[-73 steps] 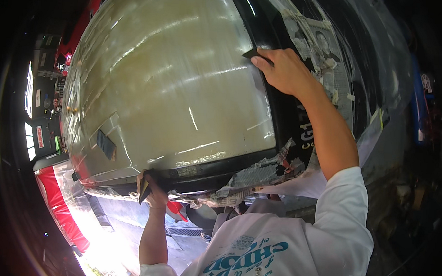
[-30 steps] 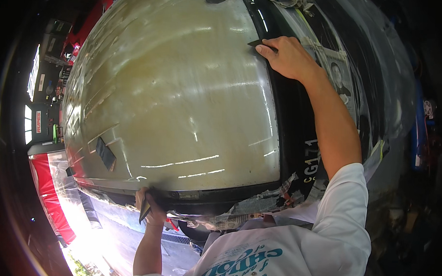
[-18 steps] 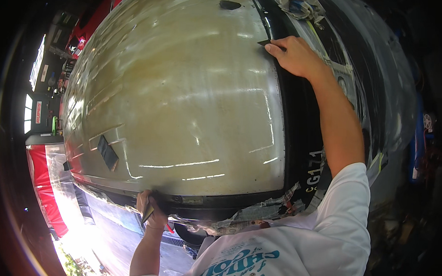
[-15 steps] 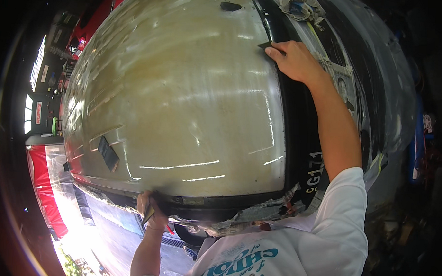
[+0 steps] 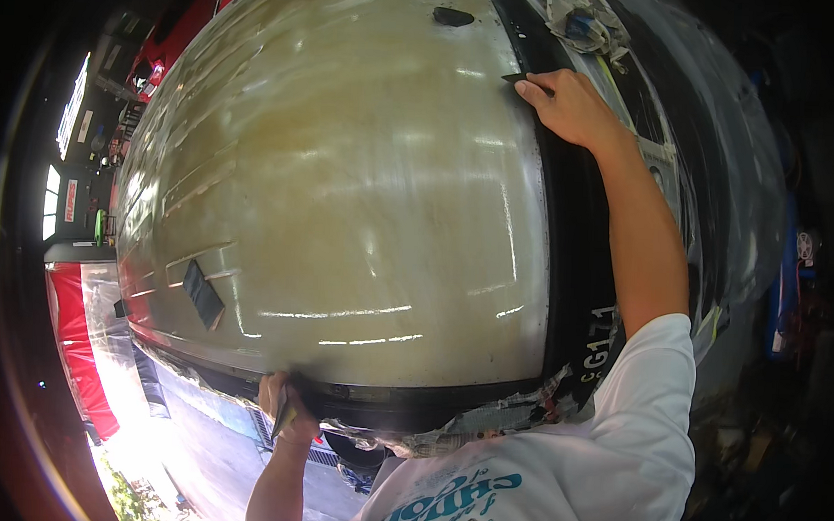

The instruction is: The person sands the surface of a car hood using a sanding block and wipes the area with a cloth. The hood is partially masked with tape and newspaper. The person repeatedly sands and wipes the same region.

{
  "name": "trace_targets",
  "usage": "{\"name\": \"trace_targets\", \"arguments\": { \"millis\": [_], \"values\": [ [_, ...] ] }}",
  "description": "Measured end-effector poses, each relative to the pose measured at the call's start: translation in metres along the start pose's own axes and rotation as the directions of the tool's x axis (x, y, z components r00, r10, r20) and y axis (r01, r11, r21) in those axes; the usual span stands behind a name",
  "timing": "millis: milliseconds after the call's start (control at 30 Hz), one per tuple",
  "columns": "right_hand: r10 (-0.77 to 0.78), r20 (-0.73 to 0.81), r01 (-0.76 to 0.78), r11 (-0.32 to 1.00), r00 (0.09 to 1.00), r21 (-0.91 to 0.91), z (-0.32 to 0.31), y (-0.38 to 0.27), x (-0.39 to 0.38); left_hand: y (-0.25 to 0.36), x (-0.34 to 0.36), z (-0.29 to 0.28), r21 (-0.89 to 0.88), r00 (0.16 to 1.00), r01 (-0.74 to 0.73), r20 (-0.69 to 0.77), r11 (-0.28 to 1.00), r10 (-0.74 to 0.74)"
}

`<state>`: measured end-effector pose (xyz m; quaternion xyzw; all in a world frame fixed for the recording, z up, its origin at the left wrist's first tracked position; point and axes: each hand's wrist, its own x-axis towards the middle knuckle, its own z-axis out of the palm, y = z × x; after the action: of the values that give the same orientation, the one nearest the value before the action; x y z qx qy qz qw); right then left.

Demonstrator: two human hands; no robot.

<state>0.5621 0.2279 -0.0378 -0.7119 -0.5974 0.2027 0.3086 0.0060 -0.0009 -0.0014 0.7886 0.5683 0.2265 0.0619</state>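
Before me is a large, curved vehicle panel [image 5: 364, 194], dull yellowish-beige with paler worn streaks and a black border. My right hand [image 5: 574, 105] reaches to the far right edge, its fingers pinched on a small dark piece of sandpaper [image 5: 515, 77] where beige meets black. At the near left edge, my left hand [image 5: 288, 410] is closed around a folded yellowish-grey sheet [image 5: 284, 414], seemingly sandpaper; its fingertips are dark and blurred against the black border. A dark grey rectangular sheet [image 5: 203, 295] lies on the panel's left part. Farther off sits a small black pad [image 5: 453, 16].
Crumpled masking paper [image 5: 586, 28] lies beyond my right hand. Torn newspaper [image 5: 494, 421] lines the near edge by my shirt. Clear plastic film [image 5: 728, 170] covers the right side. A red vehicle [image 5: 172, 36] stands at the far left, above a red-and-white sheet [image 5: 83, 350].
The whole view has shifted slightly. My right hand has slid a little farther away along the border, and its sandpaper now appears more edge-on. My left hand stays at the near edge.
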Motion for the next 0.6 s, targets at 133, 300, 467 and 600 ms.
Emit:
{"name": "trace_targets", "arguments": {
  "millis": [133, 300, 467, 600],
  "values": [
    [-0.038, -0.001, 0.038, 0.997, 0.999, -0.071, 0.000, 0.006, 0.037, -0.003, -0.003, 0.002, -0.015, 1.000, 0.011, -0.021, 1.000, -0.011],
    [0.021, -0.013, -0.022, 0.994, 1.000, -0.111, 0.007, 0.003, 0.086, 0.004, 0.000, 0.000, 0.034, 1.000, 0.026, -0.011, 0.999, -0.026],
    [0.093, -0.069, -0.103, 0.982, 0.993, -0.155, 0.018, 0.005, 0.130, 0.009, 0.014, -0.002, 0.037, 0.997, -0.061, -0.043, 0.997, 0.062],
    [0.044, -0.324, -0.023, 0.997, 0.945, 0.067, 0.008, -0.002, 0.090, 0.012, 0.017, -0.007, 0.077, 0.995, -0.095, -0.035, 0.993, 0.098]
  ]
}}
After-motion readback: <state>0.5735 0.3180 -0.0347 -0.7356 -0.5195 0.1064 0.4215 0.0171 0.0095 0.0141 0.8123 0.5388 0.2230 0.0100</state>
